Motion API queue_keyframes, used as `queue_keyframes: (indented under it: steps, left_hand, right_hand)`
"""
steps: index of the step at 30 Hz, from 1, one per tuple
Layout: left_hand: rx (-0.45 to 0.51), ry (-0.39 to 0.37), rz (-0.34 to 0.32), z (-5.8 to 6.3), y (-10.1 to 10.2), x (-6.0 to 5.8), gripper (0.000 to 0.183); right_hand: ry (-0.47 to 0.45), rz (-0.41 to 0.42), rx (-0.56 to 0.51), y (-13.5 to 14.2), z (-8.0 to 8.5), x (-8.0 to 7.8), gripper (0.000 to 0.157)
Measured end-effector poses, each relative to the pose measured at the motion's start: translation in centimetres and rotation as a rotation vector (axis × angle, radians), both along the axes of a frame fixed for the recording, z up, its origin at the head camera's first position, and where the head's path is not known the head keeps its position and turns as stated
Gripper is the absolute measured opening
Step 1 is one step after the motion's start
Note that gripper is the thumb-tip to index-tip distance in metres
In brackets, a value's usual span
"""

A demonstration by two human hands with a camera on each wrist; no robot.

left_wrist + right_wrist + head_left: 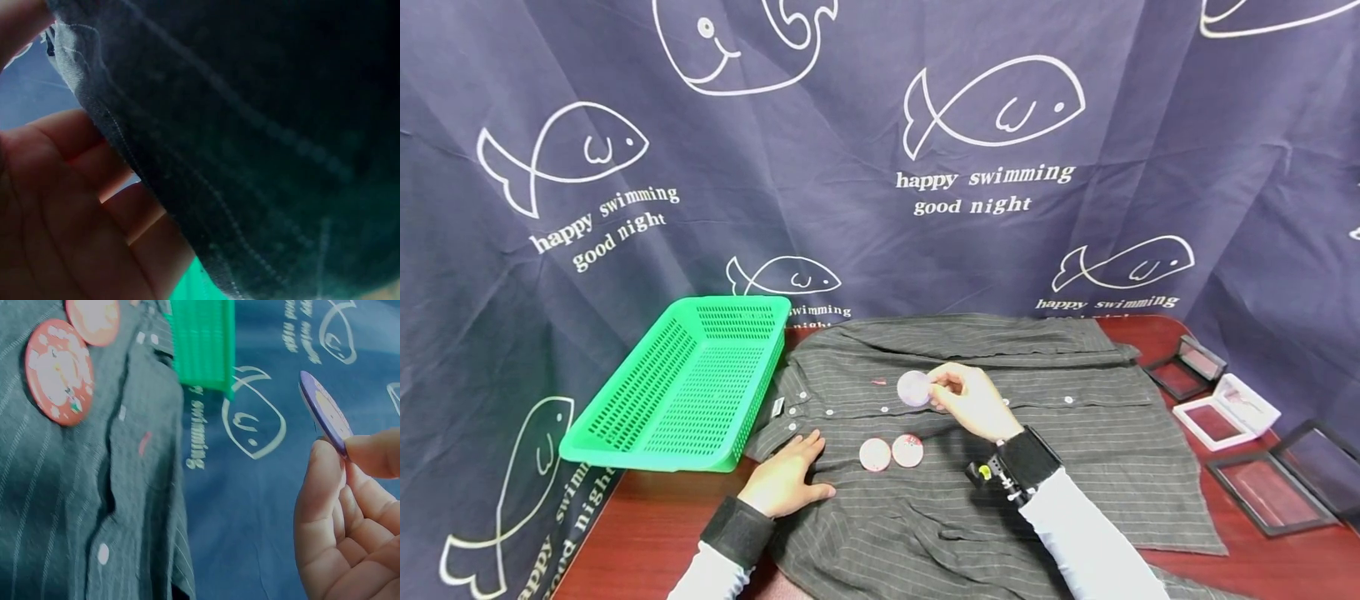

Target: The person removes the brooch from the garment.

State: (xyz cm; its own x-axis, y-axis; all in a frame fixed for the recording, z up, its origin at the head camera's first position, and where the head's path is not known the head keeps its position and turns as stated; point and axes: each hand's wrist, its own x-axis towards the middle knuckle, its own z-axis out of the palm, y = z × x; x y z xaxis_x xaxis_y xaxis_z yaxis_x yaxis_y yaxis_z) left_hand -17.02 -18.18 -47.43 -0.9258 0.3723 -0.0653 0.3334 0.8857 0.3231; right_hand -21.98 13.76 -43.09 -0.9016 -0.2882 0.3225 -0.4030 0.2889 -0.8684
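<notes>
A dark grey striped button-up shirt (1000, 467) lies spread on the table. Above its button placket my right hand (970, 400) pinches a round purple pin badge (914, 388) by its edge between thumb and fingers. The right wrist view shows this badge (326, 412) nearly edge-on, held off the cloth. Two round red-and-white badges (875, 455) (907, 451) sit side by side on the shirt front. My left hand (786, 479) rests on the shirt near the collar, fingers extended. In the left wrist view, cloth hides the left fingertips.
A green plastic basket (760, 400) stands at the left, beside the collar. Along the right side lie several opened flat cases, among them a white one (1206, 421) and a large black-framed one (1262, 492). A fish-print curtain (865, 167) hangs behind the table.
</notes>
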Motion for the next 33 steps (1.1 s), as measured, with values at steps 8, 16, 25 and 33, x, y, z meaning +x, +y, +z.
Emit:
queue_keyframes:
  steps: [8, 16, 25, 33]
  left_hand:
    - [0.005, -0.011, -0.004, 0.4, 0.2, 0.0, 0.078]
    - [0.004, 0.003, -0.003, 0.1, 0.0, -0.1, 0.078]
    - [0.015, -0.006, 0.01, -0.4, -0.1, -0.2, 0.078]
    - [0.008, -0.024, 0.013, -0.3, 0.1, -0.3, 0.078]
  right_hand:
    - [0.054, -0.082, -0.029, 2.4, 0.6, 0.1, 0.011]
    - [0.026, -0.151, -0.095, 4.2, 0.9, 0.4, 0.015]
    - [-0.083, -0.189, -0.166, 5.0, 0.6, 0.6, 0.021]
    - [-0.113, -0.186, -0.184, 4.9, 0.2, 0.5, 0.02]
